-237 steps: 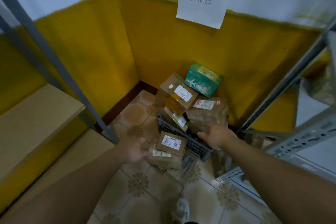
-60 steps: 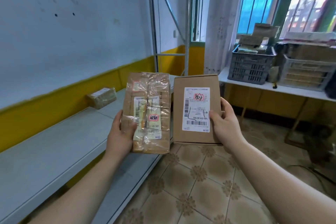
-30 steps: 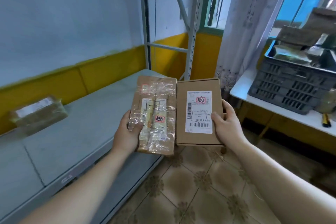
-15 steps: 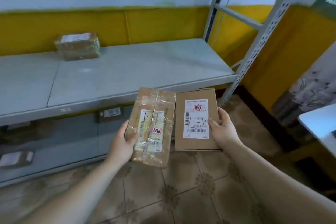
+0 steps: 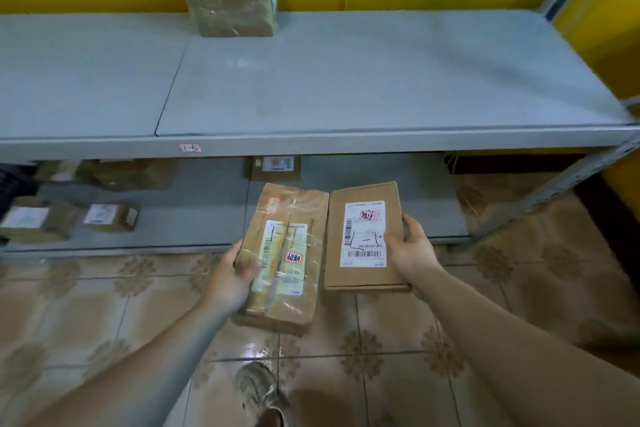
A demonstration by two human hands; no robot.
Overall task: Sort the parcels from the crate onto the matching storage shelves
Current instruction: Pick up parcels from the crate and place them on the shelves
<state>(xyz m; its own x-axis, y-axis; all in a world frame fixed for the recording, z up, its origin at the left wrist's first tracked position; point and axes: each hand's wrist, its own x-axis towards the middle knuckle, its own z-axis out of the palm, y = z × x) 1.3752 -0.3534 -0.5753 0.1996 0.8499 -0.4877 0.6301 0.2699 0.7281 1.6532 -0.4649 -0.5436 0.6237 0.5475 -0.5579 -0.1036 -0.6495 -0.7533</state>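
Note:
I hold two parcels side by side in front of a grey metal shelf unit. My left hand (image 5: pixel 231 274) grips a tape-wrapped brown parcel (image 5: pixel 290 302) with a white label and a red sticker. My right hand (image 5: pixel 410 250) grips a flat cardboard box (image 5: pixel 360 274) with a white barcode label. Both are held over the tiled floor, in front of the lower shelf (image 5: pixel 353 215). The upper shelf (image 5: pixel 346 80) carries a tag reading 1-5 (image 5: pixel 190 148) on its front edge. The crate is out of view.
A taped parcel (image 5: pixel 232 3) stands at the back of the upper shelf against the yellow wall. Several small parcels (image 5: pixel 107 217) lie on the lower shelf's left part, and one (image 5: pixel 275 166) at its middle back. A shelf post (image 5: pixel 568 180) slants down at right. My shoe (image 5: pixel 258 388) is below.
My view has swung further left and down to face the shelf unit squarely, and I have come closer. Both parcels stay in my hands, side by side.

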